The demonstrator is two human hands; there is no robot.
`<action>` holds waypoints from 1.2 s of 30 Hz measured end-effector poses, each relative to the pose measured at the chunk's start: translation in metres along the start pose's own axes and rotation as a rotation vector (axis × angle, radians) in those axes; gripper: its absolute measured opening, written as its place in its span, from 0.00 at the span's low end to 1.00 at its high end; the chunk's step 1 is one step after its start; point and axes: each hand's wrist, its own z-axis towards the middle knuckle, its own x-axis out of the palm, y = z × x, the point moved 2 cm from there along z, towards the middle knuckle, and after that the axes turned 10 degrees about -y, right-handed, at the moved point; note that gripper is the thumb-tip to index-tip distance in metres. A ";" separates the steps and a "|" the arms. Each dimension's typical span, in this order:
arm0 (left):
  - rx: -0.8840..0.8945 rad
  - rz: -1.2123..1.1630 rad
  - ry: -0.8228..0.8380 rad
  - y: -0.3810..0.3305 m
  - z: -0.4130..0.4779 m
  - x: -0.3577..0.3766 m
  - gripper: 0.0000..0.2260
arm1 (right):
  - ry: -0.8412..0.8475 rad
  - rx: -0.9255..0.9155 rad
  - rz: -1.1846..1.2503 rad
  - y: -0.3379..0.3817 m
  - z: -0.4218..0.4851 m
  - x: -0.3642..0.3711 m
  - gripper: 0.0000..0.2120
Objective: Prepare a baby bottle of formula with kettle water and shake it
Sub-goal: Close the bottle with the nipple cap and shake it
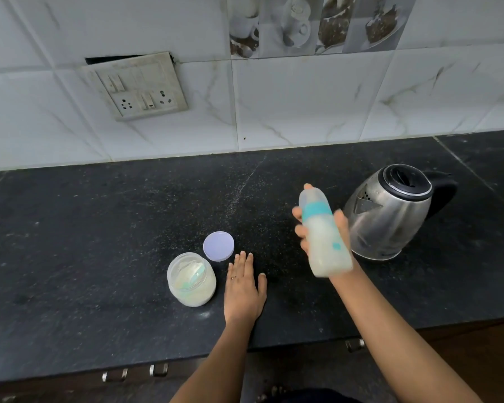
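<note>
From the head view, the right hand holds the baby bottle up in the air above the black counter. Its fingers and thumb wrap round the middle of the bottle. The bottle looks a bit blurry. It leans, with its top pointing up toward the wall and its bottom down near the wrist. It has a blue-green ring near the top and a clear cap over that. Inside is a pale, milky drink.

The left hand lies flat on the counter, palm down, with its fingers straight. It holds nothing. One finger wears a ring.

Just to the left of that hand stands an open jar with white powder and a blue-green scoop inside. The jar's round lid lies on the counter just behind it, close to the left hand's fingertips.

The shiny metal kettle with a black lid and handle stands on the counter to the right, just behind the bottle.

On the white tiled wall, up and to the left, is a switch board with plug holes
</note>
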 end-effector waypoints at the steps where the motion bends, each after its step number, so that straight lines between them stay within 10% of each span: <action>1: 0.000 0.005 -0.001 0.000 0.000 0.000 0.25 | -0.061 -0.026 0.088 0.000 0.001 -0.008 0.35; 36: -0.011 -0.001 0.005 -0.001 -0.001 -0.002 0.33 | -0.031 -0.052 -0.033 -0.005 -0.011 -0.002 0.35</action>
